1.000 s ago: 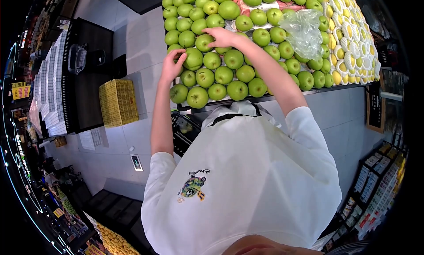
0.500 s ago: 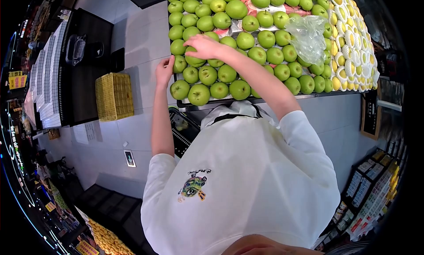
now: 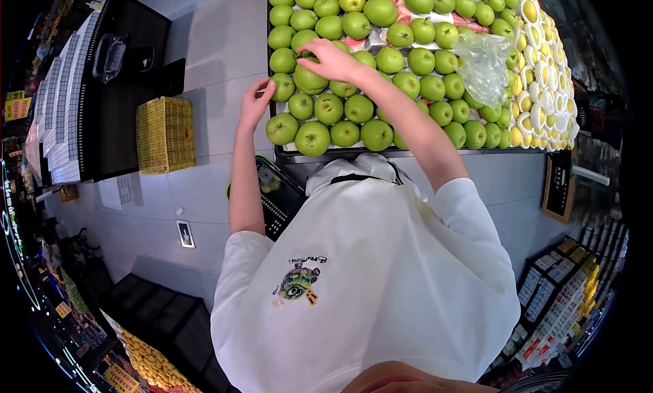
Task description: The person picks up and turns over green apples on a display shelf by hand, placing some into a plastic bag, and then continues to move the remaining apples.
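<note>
Rows of green apples fill the display in front of me. My right hand (image 3: 332,61) is over the left part of the rows, its fingers apart and arched above a large green apple (image 3: 311,80). The thumb overlaps that apple's upper side in this view. At the left edge of the display is my left hand (image 3: 257,104), thumb and fingers loosely bent and apart, fingertips right beside another green apple (image 3: 283,87). Nothing shows between its fingers. A clear plastic bag (image 3: 484,66) lies crumpled on the apples further right.
Yellow fruit in white foam nets (image 3: 544,87) covers the right end. A yellow woven basket (image 3: 165,136) stands on the floor to the left, near a dark counter (image 3: 139,121). A black basket (image 3: 280,195) sits below my left arm. Dark crates (image 3: 163,311) are at lower left.
The view has shifted a little, so the apples sit further right and higher. My right hand has moved slightly right across the apples. My left thumb and fingers have spread a little.
</note>
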`<action>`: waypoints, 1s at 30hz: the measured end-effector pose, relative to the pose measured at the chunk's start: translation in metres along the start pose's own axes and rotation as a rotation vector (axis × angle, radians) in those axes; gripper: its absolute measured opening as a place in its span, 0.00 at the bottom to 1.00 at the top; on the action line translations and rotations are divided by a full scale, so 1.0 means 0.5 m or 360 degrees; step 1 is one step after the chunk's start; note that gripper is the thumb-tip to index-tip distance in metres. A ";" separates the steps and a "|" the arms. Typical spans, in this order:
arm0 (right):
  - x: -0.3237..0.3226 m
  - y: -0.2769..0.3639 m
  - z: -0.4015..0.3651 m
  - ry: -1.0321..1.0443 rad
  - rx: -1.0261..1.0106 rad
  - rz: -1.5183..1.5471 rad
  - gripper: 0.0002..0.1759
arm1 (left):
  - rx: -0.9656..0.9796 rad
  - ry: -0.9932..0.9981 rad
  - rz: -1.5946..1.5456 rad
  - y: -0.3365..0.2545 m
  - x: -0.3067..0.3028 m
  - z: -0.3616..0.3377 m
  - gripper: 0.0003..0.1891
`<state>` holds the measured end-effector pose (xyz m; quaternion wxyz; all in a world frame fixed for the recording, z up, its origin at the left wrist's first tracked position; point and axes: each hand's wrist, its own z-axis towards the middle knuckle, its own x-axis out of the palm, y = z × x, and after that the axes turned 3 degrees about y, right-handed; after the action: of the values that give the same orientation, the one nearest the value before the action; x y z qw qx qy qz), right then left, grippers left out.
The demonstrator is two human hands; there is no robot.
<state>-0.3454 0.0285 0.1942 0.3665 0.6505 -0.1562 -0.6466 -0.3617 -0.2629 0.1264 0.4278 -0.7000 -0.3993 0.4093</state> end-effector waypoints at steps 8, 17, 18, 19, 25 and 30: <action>0.015 0.002 -0.006 0.0023 0.0019 -0.0049 0.25 | 0.0337 0.0322 0.0083 0.007 0.009 0.000 0.50; 0.042 0.035 -0.022 0.0079 0.0030 -0.0349 0.30 | 0.0465 0.0340 0.0411 -0.014 -0.004 -0.006 0.53; 0.045 0.034 -0.024 0.0057 0.0006 -0.0415 0.30 | 0.0463 0.0346 0.0408 -0.013 -0.002 -0.005 0.53; 0.048 0.034 -0.024 0.0059 0.0015 -0.0417 0.30 | 0.0553 0.0312 0.0452 -0.011 0.000 -0.004 0.53; 0.069 0.036 -0.026 0.0096 0.0087 -0.0425 0.32 | 0.0754 0.0225 0.0584 -0.021 0.011 -0.010 0.48; 0.077 0.038 -0.024 0.0048 0.0163 -0.0462 0.33 | 0.0870 0.0169 0.0671 -0.018 0.000 -0.010 0.47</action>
<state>-0.3242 -0.0072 0.1779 0.2378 0.6937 -0.0879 -0.6741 -0.3592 -0.2614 0.1362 0.5256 -0.6471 -0.0987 0.5433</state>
